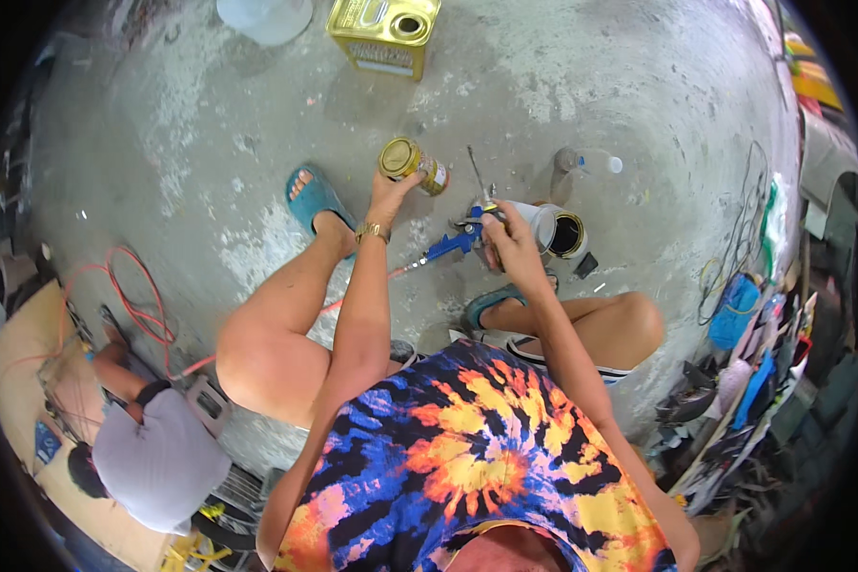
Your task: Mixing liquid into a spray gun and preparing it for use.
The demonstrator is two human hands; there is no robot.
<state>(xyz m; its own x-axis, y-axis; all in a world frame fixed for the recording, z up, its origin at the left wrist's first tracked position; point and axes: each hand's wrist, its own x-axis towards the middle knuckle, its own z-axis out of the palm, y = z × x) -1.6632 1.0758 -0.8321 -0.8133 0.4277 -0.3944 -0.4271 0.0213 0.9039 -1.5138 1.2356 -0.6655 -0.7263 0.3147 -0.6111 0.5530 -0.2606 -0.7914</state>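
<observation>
My left hand [393, 195] grips a small gold paint can [416, 166], its round lid facing up and tilted toward me. To the right, my right hand [512, 243] is closed around what looks like a screwdriver [478, 172], its thin shaft pointing away from me; its handle is mostly hidden by my fingers. Right beside that hand is a blue spray gun [455, 238] with a red hose attached; whether my fingers also touch it, I cannot tell. A pale cup [543, 225] is just past my hand, next to an open can [568, 235] with dark contents.
A large square gold tin [383, 36] and a whitish container [265, 19] stand at the far side. A clear bottle [589, 162] lies on the right. The red hose [135, 286] coils at left, near another person [157, 458]. Clutter lines the right edge.
</observation>
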